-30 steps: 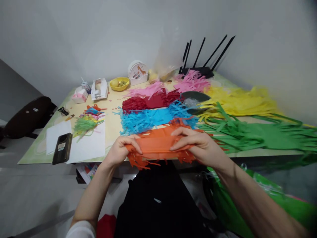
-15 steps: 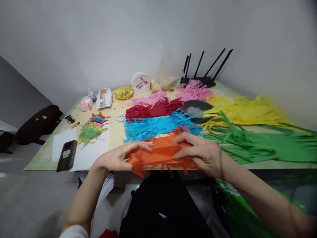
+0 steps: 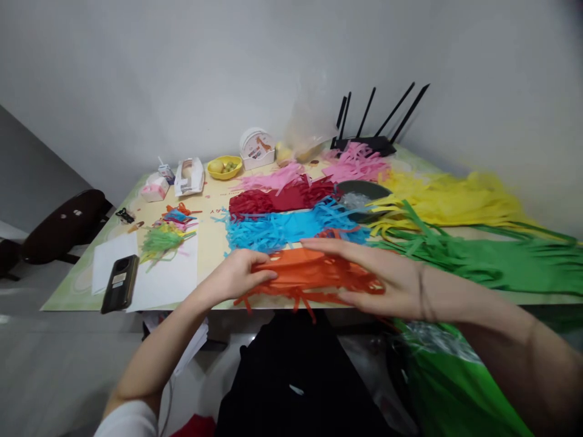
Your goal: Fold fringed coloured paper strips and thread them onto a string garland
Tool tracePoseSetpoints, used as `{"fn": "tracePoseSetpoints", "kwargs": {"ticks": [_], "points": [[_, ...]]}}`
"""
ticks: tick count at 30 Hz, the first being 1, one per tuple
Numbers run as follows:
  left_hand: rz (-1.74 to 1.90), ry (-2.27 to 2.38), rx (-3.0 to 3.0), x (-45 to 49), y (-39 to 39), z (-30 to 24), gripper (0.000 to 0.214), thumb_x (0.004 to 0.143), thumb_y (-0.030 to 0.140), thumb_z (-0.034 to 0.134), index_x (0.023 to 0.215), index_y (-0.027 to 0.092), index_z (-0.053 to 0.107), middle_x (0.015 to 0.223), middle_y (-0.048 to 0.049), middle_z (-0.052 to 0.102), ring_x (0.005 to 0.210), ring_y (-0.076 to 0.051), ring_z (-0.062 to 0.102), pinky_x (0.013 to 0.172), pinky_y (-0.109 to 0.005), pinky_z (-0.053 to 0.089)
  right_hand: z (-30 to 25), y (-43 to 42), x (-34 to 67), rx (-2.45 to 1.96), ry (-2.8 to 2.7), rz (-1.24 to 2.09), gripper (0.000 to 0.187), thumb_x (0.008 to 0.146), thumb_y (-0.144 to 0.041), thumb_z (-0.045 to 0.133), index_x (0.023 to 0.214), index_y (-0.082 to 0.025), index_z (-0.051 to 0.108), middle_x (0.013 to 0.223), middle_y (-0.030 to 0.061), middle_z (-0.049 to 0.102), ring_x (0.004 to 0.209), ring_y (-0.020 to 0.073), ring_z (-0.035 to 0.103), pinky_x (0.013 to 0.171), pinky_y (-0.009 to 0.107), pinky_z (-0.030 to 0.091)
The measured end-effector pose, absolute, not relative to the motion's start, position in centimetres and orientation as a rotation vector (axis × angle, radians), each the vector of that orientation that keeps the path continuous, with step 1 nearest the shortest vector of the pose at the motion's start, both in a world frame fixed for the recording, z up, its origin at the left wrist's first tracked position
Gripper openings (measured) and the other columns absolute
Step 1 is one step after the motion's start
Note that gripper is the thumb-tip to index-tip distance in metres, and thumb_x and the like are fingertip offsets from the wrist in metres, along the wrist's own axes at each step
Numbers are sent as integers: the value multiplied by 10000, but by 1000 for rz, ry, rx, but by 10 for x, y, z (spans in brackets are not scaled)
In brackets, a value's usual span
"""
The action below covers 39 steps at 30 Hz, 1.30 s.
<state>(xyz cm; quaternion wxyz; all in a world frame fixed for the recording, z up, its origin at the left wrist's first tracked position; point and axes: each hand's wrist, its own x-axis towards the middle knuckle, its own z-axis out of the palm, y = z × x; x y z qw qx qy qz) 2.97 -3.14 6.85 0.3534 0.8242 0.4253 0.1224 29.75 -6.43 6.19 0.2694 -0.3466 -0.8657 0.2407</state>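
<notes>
A fringed strip of orange crepe-like paper (image 3: 300, 268) lies at the table's front edge, its tassels hanging over the edge. My left hand (image 3: 234, 276) grips its left end, thumb on top and fingers curled; the other fingertips are hidden. Over the right end, my right hand (image 3: 387, 276) is open, fingers stretched out and thumb apart, touching the orange tassels. Just behind lies a blue fringed strip (image 3: 303, 226), then a dark red one (image 3: 291, 197). A green fringed piece (image 3: 505, 261) spreads to the right of my right hand.
Yellow fringe (image 3: 455, 200), pink fringe (image 3: 357, 164) and a dark plate (image 3: 368, 190) lie farther back, near a black router (image 3: 368, 144). Leftward are a phone (image 3: 121, 284), white paper (image 3: 177, 279), a small multicoloured tassel bundle (image 3: 161, 240) and a yellow fruit bowl (image 3: 225, 168).
The orange strip has come down from my hands onto the table and lies flatter. My right hand has opened and shifted to its right end; my left hand stays at the left end.
</notes>
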Motion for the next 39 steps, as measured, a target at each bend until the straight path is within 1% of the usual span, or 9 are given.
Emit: {"fn": "tracePoseSetpoints", "kwargs": {"ticks": [2, 4, 6, 9, 17, 23, 31, 36, 39], "points": [[305, 1115, 2183, 31, -33, 69, 317, 854, 317, 561, 595, 166, 459, 570, 54, 389, 557, -91, 362, 526, -226, 242, 63, -60, 291, -1012, -2253, 651, 665, 793, -349, 698, 1420, -277, 488, 1347, 72, 599, 1202, 285, 587, 961, 372, 500], [309, 1130, 2200, 32, -36, 70, 294, 857, 316, 563, 613, 166, 494, 573, 53, 417, 556, -93, 376, 527, -226, 249, 59, -54, 281, -1087, -2228, 649, 433, 800, -343, 690, 1222, -253, 650, 1157, 70, 705, 1031, 265, 666, 840, 339, 528], [345, 1150, 2178, 32, -38, 69, 285, 852, 332, 576, 627, 167, 518, 581, 51, 447, 569, -98, 397, 533, -220, 271, 53, -50, 273, -1134, -2228, 696, 115, 821, -310, 655, 876, -230, 717, 837, 32, 736, 757, 206, 678, 660, 281, 503], [465, 1153, 2048, 28, -39, 68, 241, 833, 337, 609, 671, 164, 565, 631, 38, 533, 617, -108, 478, 563, -206, 343, 46, -48, 269, -1172, -2131, 811, 237, 852, -331, 608, 651, -207, 616, 621, -4, 642, 572, 150, 587, 544, 243, 433], [787, 900, 1348, 16, -37, 47, 287, 812, 307, 649, 1031, 126, 692, 604, -8, 658, 523, -118, 608, 557, -219, 478, 37, -58, 271, -1064, -1632, 1090, 251, 812, -391, 655, 945, -200, 747, 956, 66, 728, 723, 172, 675, 604, 246, 541], [962, 780, 1248, 19, -38, 35, 105, 766, 182, 630, 714, 132, 707, 542, -14, 626, 549, -122, 618, 575, -216, 473, 28, -60, 268, -956, -1478, 1197, 211, 808, -374, 672, 766, -177, 733, 658, 49, 683, 568, 137, 626, 570, 238, 526], [956, 824, 1525, 16, -40, 34, 176, 839, 256, 557, 805, 135, 680, 615, -14, 617, 607, -125, 582, 640, -239, 443, 23, -58, 270, -988, -1601, 1125, 214, 853, -323, 580, 840, -167, 726, 817, 75, 713, 677, 156, 660, 612, 243, 522], [1081, 1071, 1954, 27, -45, 37, 381, 855, 301, 605, 521, 166, 482, 589, -13, 568, 579, -112, 523, 577, -236, 383, 28, -59, 267, -1090, -1787, 888, 214, 885, -333, 575, 771, -184, 677, 768, 42, 696, 698, 160, 650, 653, 252, 498], [1171, 1172, 2120, 31, -47, 31, 421, 858, 276, 612, 516, 182, 385, 552, 22, 497, 530, -88, 454, 538, -222, 344, 28, -61, 263, -1150, -1872, 682, 134, 900, -279, 563, 866, -200, 665, 845, 32, 714, 771, 166, 667, 729, 260, 502]]}}
